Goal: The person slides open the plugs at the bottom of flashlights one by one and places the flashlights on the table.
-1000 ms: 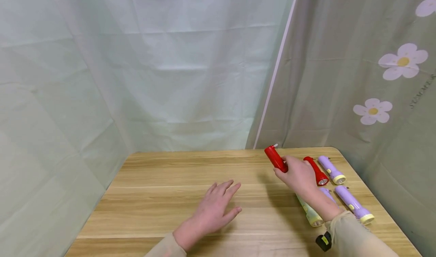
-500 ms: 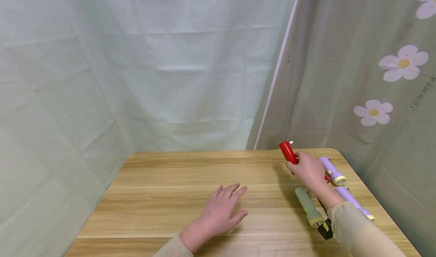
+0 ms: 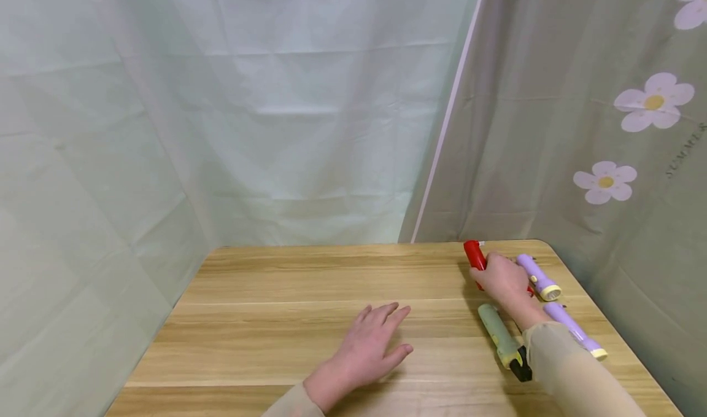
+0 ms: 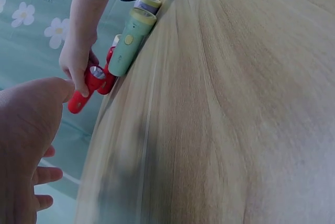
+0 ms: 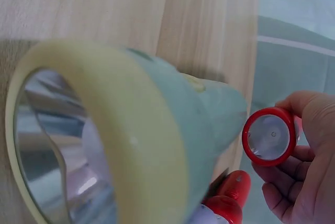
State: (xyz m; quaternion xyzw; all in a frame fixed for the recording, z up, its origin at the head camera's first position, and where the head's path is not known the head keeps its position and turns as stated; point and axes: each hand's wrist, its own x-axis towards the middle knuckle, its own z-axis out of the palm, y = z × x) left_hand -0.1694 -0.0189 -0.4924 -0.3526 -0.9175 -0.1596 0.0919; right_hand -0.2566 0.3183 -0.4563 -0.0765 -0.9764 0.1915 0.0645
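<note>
My right hand (image 3: 504, 280) grips a red flashlight (image 3: 475, 255) over the table's right side; its lens end (image 5: 269, 136) faces the camera in the right wrist view. Close beside it a second red flashlight (image 4: 108, 80) lies on the table, mostly covered by the hand in the head view. Nearer to me is a pale green flashlight (image 3: 499, 331) with a yellow rim. Two purple flashlights (image 3: 536, 276) lie further right. Over the middle of the table my left hand (image 3: 367, 349) is held with fingers extended, holding nothing.
The wooden table (image 3: 265, 319) ends at a rounded back right corner. Pale curtains (image 3: 309, 110) hang behind it, with a flowered curtain (image 3: 607, 251) along the right. A black wrist-worn device (image 3: 521, 368) overlaps the green flashlight's head in the head view.
My right hand has carried the red flashlight to the right, then lowered it beside the other red one. My left hand has drifted slightly right and nearer to me.
</note>
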